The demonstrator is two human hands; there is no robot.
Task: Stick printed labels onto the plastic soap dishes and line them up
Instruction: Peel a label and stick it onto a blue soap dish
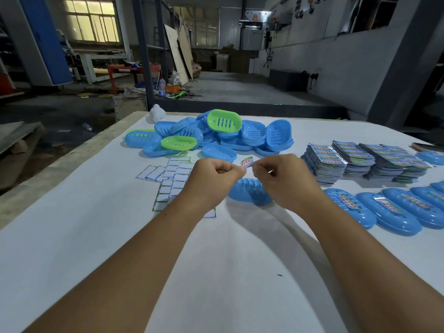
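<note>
A small printed label (pixel 247 162) is held up between both hands above the white table (pixel 72 236). My left hand (pixel 211 179) pinches its left end with curled fingers. My right hand (pixel 281 179) pinches its right end. Below and between the hands lies a blue soap dish (pixel 248 192), bottom up, partly hidden by my right hand. At the right a row of blue dishes (pixel 389 212) lies lined up, each with a label stuck on. A heap of blue and green dishes (pixel 216 135) sits at the back of the table.
Stacks of printed label sheets (pixel 360 159) stand at the right rear. Peeled backing papers (pixel 173 176) lie scattered left of my left hand. A small white object (pixel 157 112) sits at the table's far left corner. The table's left edge runs diagonally.
</note>
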